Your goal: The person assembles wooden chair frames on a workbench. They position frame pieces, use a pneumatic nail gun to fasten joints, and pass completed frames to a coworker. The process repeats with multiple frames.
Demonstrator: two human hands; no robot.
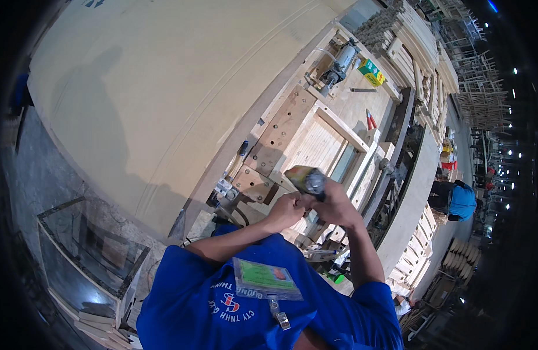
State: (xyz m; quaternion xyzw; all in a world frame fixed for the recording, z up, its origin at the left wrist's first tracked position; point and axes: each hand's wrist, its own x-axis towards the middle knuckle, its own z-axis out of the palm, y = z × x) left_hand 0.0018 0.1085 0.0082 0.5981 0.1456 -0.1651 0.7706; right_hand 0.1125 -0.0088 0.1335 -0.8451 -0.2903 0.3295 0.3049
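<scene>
My right hand [334, 205] is closed around a blurred hand tool [307, 179], with a grey metallic body and a yellowish-green part. Its exact kind is too smeared to name. Beside it, my left hand [287, 210] is closed, its fingertips drawn together just below the tool; whatever they pinch is hidden. Both hands are over the near end of a pale wooden frame [340, 128], which lies in a wooden jig [280, 128] with rows of holes.
A pneumatic cylinder [342, 61] and a green-yellow box [371, 72] are at the jig's far end. Red-handled pliers [370, 120] lie right of the frame. Stacked wooden parts [417, 46] stand beyond. A large tan panel [152, 87] fills the left. A person in blue [461, 201] bends at right.
</scene>
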